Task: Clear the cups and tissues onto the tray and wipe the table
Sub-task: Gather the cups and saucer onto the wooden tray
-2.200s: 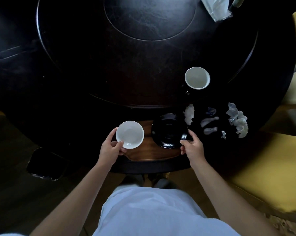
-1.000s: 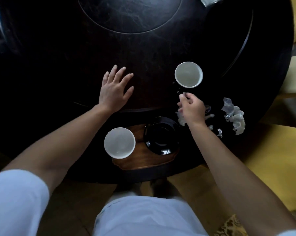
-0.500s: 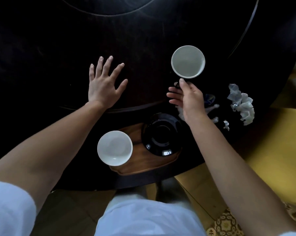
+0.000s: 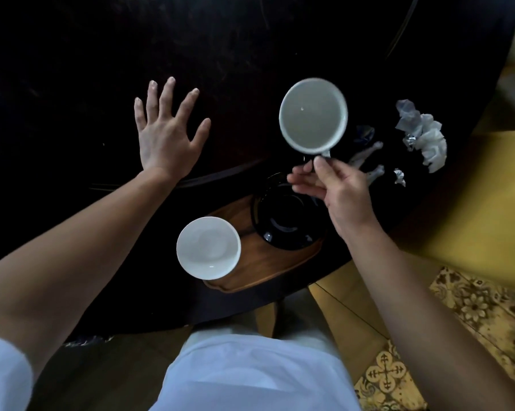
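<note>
My right hand pinches the handle of a white cup and holds it lifted above the dark table, just beyond the tray. A wooden tray lies at the table's near edge. It carries a white bowl-shaped cup on its left end and a black saucer on its right. My left hand rests flat on the table with fingers spread, to the left of the lifted cup. Crumpled white tissues lie at the right, with smaller scraps and twisted white pieces near my right hand.
The dark round table fills the upper view, its edge curving down the right side. A yellow seat stands to the right of it. Patterned floor tiles show at the lower right.
My right hand has taken the white cup by its handle and lifted it off the table toward me. My left hand stays flat on the table.
</note>
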